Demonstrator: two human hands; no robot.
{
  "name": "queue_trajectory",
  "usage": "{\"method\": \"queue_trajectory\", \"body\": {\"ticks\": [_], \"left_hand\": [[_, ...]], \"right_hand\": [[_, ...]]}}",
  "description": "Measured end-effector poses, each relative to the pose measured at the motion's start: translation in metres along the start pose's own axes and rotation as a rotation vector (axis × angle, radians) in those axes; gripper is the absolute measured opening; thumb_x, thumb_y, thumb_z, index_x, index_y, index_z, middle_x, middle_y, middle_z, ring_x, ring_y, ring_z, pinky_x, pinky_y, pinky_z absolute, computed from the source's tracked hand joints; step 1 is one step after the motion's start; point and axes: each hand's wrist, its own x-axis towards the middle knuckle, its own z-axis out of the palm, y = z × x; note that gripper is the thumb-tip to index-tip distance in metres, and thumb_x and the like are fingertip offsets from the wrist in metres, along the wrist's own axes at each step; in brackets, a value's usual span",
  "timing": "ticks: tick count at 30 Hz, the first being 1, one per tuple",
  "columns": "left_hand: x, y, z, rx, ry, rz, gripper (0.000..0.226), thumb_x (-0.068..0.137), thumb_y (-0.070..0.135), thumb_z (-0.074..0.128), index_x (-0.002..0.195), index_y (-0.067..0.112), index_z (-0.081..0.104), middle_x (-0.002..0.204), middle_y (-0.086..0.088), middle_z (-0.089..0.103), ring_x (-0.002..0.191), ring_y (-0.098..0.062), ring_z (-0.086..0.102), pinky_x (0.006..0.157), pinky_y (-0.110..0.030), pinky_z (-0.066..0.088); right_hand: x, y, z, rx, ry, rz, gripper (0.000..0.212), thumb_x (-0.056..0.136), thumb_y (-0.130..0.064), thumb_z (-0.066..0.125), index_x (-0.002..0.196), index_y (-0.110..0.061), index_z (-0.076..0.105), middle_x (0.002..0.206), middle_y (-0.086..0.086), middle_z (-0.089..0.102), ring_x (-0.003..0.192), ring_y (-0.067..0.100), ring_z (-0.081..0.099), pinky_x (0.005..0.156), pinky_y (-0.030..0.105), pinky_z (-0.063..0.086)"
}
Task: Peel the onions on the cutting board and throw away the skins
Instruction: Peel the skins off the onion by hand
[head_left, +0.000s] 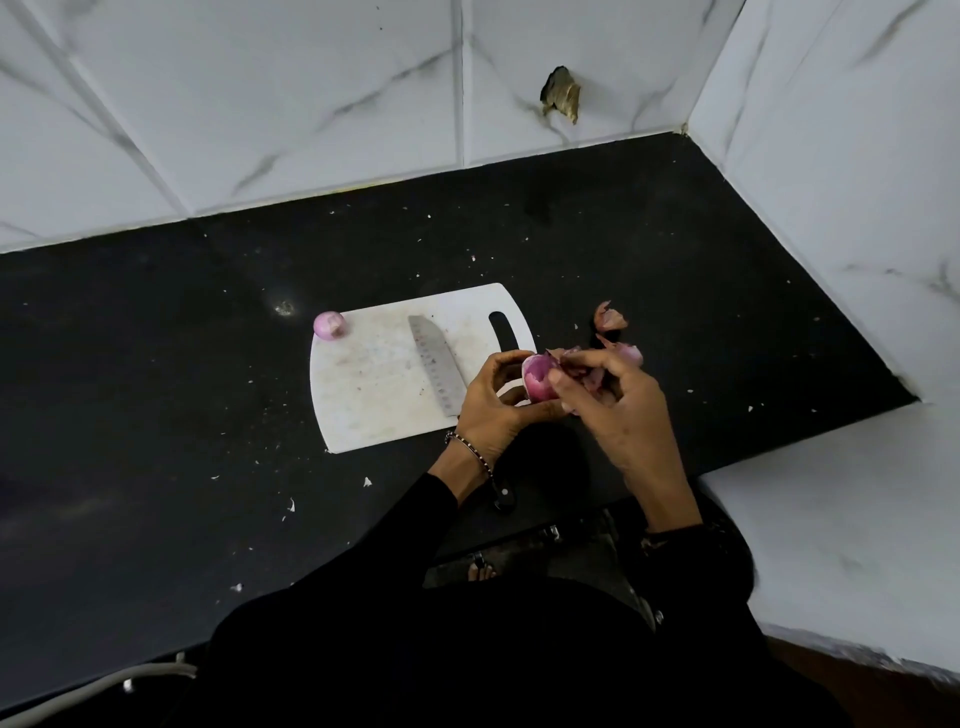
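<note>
Onion (537, 383) and skins (592, 378) in both hands (488, 413) (615, 415)

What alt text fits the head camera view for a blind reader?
A left hand holds a red onion while the right hand pulls its skin, above a black counter. A knife and a second onion lie on the white cutting board; loose skins lie beside it.

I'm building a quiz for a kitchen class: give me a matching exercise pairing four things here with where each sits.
1. knife
2. small onion
3. half-peeled onion
4. loose skins

A. on the counter, right of the cutting board
B. held between left hand and right hand
C. at the board's far left corner
D. blade lying on the board

Pairs: 1-D, 2-C, 3-B, 4-A
</note>
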Motion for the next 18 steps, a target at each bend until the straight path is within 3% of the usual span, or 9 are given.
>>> {"method": "queue_trajectory", "body": {"ticks": [4, 9, 14, 18], "left_hand": [[0.0011, -0.0044, 0.0001, 0.111, -0.019, 0.106, 0.061, 0.067, -0.010, 0.079, 0.122, 0.006, 0.058, 0.118, -0.007, 0.065, 0.108, -0.012, 0.063, 0.086, -0.023, 0.053], [0.0001, -0.0066, 0.0003, 0.154, -0.040, 0.114, 0.058, 0.067, -0.006, 0.081, 0.120, 0.008, 0.064, 0.115, -0.004, 0.068, 0.107, -0.015, 0.065, 0.088, -0.026, 0.054], [0.0002, -0.0017, 0.0026, 0.123, -0.036, 0.075, 0.057, 0.068, -0.004, 0.081, 0.121, 0.010, 0.065, 0.114, -0.003, 0.069, 0.101, -0.010, 0.068, 0.081, -0.021, 0.054], [0.0011, -0.0015, 0.0013, 0.119, -0.035, 0.058, 0.057, 0.067, -0.004, 0.081, 0.120, 0.009, 0.065, 0.113, -0.005, 0.069, 0.098, -0.012, 0.069, 0.079, -0.020, 0.054]], "right_hand": [[-0.0007, -0.0027, 0.0037, -0.123, -0.053, -0.096, 0.045, 0.071, -0.041, 0.086, 0.107, -0.026, 0.065, 0.114, -0.014, 0.064, 0.104, 0.000, 0.062, 0.085, 0.021, 0.052], [0.0026, -0.0025, 0.0033, -0.175, -0.059, -0.087, 0.041, 0.070, -0.036, 0.088, 0.099, -0.025, 0.061, 0.108, -0.013, 0.062, 0.100, 0.004, 0.061, 0.084, 0.023, 0.054], [0.0058, -0.0039, 0.0046, -0.235, -0.043, -0.102, 0.027, 0.078, -0.036, 0.082, 0.092, -0.024, 0.063, 0.111, -0.008, 0.059, 0.096, -0.003, 0.057, 0.078, 0.007, 0.042], [0.0069, -0.0009, 0.0052, -0.221, -0.009, -0.092, 0.033, 0.076, -0.038, 0.084, 0.090, -0.017, 0.062, 0.106, -0.009, 0.060, 0.100, 0.001, 0.058, 0.078, 0.008, 0.043]]}}
